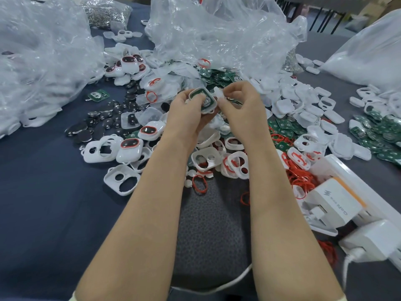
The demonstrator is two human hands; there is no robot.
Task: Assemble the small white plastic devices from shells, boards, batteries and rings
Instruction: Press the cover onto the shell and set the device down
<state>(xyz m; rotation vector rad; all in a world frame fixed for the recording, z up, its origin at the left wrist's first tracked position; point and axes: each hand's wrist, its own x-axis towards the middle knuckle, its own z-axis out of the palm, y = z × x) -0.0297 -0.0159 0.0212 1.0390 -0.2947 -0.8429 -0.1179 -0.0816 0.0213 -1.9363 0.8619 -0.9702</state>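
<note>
Head view, mid-assembly, both hands raised over the parts heap.

- Left hand: fingers curled round a white shell, thumb on its near-left rim. A green board sits inside the shell, and the hand grips it firmly.
- Right hand: thumb and forefinger pinch a small white piece. Its identity is too small to tell, possibly a cap or clip. The other fingers are loosely curled and hold nothing that I can see.
- Key relation: the small white piece lies just beside the shell's upper-right edge, on the right hand's side. I cannot tell whether they touch. The right hand is the nearer one to bring it in, and the left acts as the fixture.
- Orientation: the shell's open face and the board point up toward the camera, tilted slightly right. The long axis runs from upper left to lower right in view.
- Judgement: the next move is likely seating the piece onto the board side, which needs the shell held steady.

Surroundings on the dark blue cloth:
- coin cells lie to the left
- empty shells lie near left
- red rings lie to the right
- loose boards lie beyond the hands
</note>
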